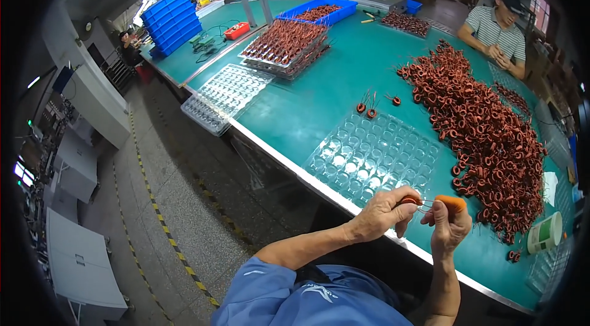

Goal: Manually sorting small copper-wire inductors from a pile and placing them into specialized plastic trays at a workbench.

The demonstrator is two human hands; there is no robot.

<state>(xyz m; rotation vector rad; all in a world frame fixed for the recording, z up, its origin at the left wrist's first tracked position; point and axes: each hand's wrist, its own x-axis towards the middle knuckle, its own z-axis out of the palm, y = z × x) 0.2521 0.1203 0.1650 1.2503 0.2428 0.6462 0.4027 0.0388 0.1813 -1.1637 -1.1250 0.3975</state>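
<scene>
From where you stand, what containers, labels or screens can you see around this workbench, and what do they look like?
White tub with green label: upright at the green table's right end, round.
Stacked blue bins: far left end of the table, rectangular.
Blue tray: far middle, shallow, holding brown coils.
Clear blister tray: just beyond the hands, empty pockets.
Lit screens: on machines at far left, too small to make out.

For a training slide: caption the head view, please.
Both hands pinch a copper coil above a clear tray.
</scene>
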